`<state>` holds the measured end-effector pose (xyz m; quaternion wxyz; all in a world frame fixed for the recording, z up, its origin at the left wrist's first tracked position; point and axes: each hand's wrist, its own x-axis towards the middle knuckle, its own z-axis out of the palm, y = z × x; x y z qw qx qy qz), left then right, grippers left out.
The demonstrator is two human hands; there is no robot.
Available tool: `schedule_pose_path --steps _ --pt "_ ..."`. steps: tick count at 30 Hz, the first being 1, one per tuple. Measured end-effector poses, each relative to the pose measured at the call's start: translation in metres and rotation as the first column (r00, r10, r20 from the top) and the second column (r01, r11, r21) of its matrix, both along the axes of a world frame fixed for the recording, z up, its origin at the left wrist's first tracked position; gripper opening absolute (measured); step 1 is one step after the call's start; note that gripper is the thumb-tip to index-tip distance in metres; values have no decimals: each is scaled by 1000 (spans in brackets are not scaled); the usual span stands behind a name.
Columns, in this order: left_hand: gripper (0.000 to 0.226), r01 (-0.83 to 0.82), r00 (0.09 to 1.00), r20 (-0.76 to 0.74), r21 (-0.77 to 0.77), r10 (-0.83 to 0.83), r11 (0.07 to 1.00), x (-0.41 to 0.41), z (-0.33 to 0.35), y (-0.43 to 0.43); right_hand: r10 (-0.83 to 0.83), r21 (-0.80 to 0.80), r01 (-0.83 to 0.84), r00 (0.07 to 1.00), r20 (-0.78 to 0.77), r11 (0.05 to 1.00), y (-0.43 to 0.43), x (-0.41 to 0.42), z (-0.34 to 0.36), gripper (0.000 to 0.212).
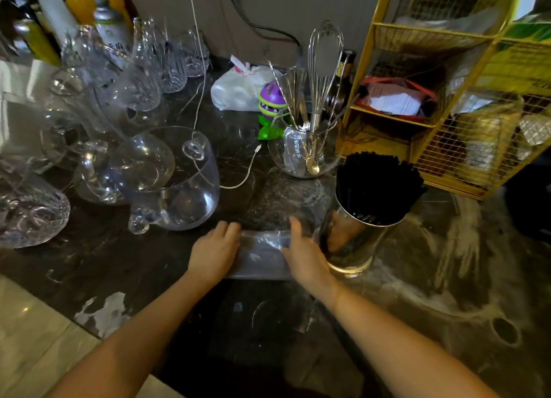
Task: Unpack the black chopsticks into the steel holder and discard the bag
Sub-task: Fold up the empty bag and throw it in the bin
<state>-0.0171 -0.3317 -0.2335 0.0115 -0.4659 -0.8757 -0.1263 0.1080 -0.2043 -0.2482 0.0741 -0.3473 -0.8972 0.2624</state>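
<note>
A clear plastic bag (261, 256) lies flat on the dark marble counter (119, 263) in front of me, looking empty. My left hand (213, 253) presses on its left edge and my right hand (304, 256) on its right edge, fingers curled over the film. Just right of my right hand stands the shiny steel holder (354, 242), upright and packed with black chopsticks (377, 186) whose tips fan out above its rim.
Several clear glass bowls and cups (167, 180) crowd the left side. A glass jar with a whisk and spoons (307, 150) stands behind the bag, by a purple toy (269, 102) and a white cable (244, 174). A yellow wire rack (447, 99) stands at right.
</note>
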Motion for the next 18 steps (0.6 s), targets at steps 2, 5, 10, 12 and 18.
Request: schedule_pose_path --steps 2,5,10,12,18 --pt "28 145 980 -127 -65 -153 987 0 -1 -3 30 139 -33 999 28 990 -3 0 -3 57" --pt "36 253 945 -171 -156 -279 955 -1 0 -6 164 279 -183 982 90 942 -5 2 -2 43" --pt "46 354 934 0 -149 -358 923 0 -3 -14 399 253 -428 903 158 867 -5 6 3 32" --pt "46 359 933 83 -157 -350 920 0 -5 -17 462 210 -487 873 158 848 -6 11 5 33" --pt "67 376 926 165 -439 -339 816 7 -3 -23 521 64 -584 764 381 809 -10 23 7 65"
